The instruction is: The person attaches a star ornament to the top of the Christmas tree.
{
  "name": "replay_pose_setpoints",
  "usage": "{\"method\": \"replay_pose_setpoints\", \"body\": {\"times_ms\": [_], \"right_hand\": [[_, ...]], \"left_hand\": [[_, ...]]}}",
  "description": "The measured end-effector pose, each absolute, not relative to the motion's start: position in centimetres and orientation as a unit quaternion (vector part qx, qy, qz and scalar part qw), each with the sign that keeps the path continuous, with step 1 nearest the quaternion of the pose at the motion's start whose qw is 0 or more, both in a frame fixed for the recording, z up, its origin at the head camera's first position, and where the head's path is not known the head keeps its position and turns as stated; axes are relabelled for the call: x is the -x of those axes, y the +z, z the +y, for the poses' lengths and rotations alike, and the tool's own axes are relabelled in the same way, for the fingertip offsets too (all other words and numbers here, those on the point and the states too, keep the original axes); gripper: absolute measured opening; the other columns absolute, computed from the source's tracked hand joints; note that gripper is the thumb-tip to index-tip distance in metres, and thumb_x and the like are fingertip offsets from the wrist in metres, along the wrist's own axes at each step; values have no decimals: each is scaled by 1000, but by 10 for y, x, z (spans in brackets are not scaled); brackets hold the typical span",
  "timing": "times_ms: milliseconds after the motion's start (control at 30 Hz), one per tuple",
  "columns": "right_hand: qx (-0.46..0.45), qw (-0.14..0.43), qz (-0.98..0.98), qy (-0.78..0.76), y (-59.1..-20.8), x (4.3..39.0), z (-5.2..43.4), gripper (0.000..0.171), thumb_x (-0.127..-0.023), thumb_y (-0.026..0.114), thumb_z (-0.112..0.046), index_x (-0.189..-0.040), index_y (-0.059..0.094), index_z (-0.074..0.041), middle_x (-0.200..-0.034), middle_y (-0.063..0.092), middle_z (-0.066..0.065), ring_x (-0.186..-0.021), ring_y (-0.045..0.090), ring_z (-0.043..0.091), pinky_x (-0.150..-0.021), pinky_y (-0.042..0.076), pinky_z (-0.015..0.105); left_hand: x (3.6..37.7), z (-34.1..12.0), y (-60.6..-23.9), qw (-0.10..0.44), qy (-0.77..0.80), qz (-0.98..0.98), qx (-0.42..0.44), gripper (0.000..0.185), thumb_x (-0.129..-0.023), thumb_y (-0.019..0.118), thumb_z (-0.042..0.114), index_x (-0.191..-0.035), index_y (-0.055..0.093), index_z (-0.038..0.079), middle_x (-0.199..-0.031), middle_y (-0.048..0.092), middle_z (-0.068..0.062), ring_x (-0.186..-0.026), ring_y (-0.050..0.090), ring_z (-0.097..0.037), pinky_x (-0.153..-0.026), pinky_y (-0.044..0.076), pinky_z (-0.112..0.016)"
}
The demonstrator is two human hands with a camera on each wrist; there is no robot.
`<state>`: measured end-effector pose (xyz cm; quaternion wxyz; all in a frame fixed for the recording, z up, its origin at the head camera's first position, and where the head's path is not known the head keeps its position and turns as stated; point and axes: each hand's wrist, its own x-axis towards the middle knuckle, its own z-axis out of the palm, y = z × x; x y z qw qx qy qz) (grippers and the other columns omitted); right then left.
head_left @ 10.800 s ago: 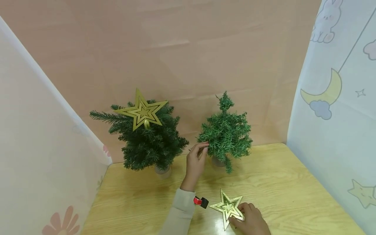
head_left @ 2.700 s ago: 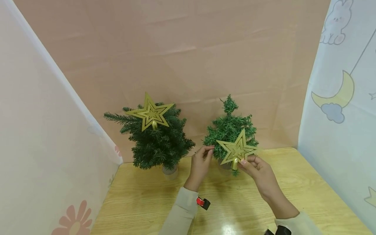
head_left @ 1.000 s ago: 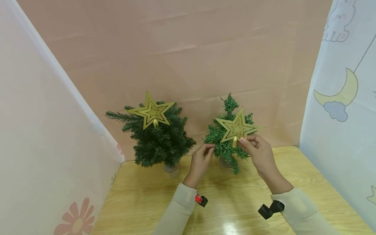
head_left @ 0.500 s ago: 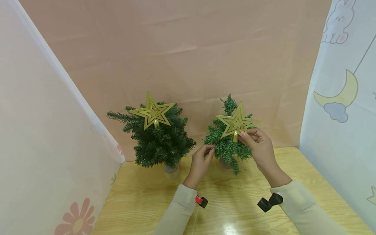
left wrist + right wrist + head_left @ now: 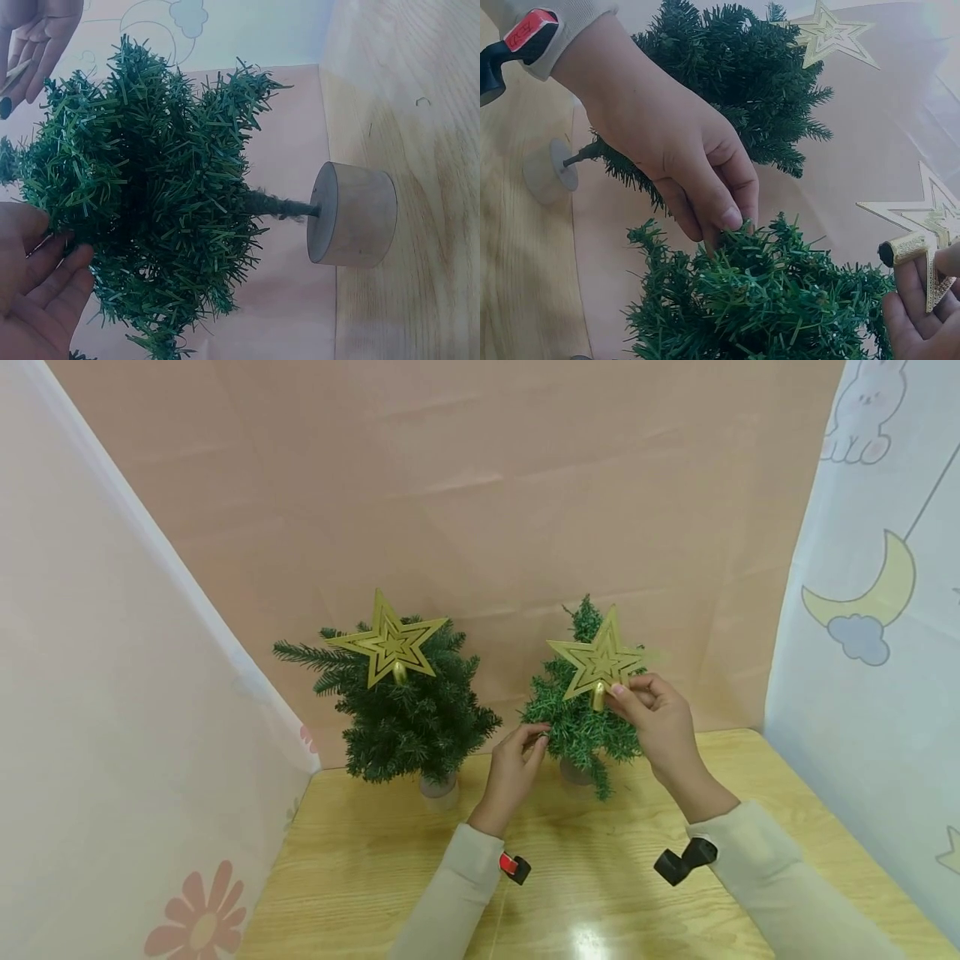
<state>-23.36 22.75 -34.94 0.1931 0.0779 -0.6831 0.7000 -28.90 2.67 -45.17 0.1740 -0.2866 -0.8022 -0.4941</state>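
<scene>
Gold and glittery, the loose star (image 5: 600, 658) is pinched at its short stem by the fingers of the right hand (image 5: 654, 720) and held upright in front of the upper branches of the smaller tree (image 5: 581, 727), so that much of the tree's tip is hidden behind it. From the right wrist only the stem and one edge of this star (image 5: 924, 259) are caught at the frame's border; the rest is cut off. A lower side branch of the smaller tree is pinched between thumb and fingertips of the left hand (image 5: 516, 768). In the left wrist view that hand (image 5: 34, 292) is seen only in part, and the tree's round wooden base (image 5: 352, 214) stands on the wooden table (image 5: 420, 868). A darker tree (image 5: 405, 727) stands just to the left, already topped by a second star (image 5: 388, 642); its base is largely hidden under its branches.
</scene>
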Motion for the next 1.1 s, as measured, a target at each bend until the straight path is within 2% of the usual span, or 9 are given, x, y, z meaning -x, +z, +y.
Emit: {"method": "replay_pose_setpoints", "body": {"times_ms": [67,233,367,767,967,1100], "right_hand": [[-74,195,-684,699,-348,236,228,32,-88,59,-22,-105,51,3,-98,67,8,-90,65,16,-84,49,29],[-65,199,-689,694,-341,241,229,35,-87,61,-25,-110,51,-1,-99,67,7,-90,65,15,-82,50,24],[-62,203,-688,694,-334,242,227,37,-87,61,-24,-115,50,-2,-101,66,9,-90,64,15,-82,49,23],[-62,205,-673,708,-326,250,226,37,-87,61,-21,-116,49,-1,-101,65,9,-90,64,15,-83,48,21],[-68,214,-664,713,-322,253,226,34,-86,62,-18,-112,51,1,-100,65,11,-91,64,17,-83,49,25],[-69,226,-670,703,-318,256,226,33,-86,62,-20,-110,54,1,-99,65,10,-88,65,15,-82,50,24]], "left_hand": [[289,27,-452,173,-495,-801,288,26,-94,50,23,-117,57,12,-116,59,-4,-101,58,-14,-88,45,-18],[291,29,-454,176,-491,-803,287,24,-93,52,16,-117,57,12,-120,56,3,-103,56,-8,-89,44,-18],[291,29,-455,182,-486,-805,287,25,-94,51,18,-117,56,13,-123,53,8,-105,54,-5,-90,44,-17],[290,29,-457,211,-468,-811,281,22,-94,50,23,-116,56,21,-128,50,10,-106,52,-7,-84,48,-21],[290,30,-458,216,-470,-805,291,22,-93,52,18,-115,56,18,-128,51,6,-106,53,-8,-84,49,-23],[290,31,-458,217,-471,-804,292,21,-94,51,19,-114,57,17,-127,51,7,-106,53,-7,-84,48,-20]]}}
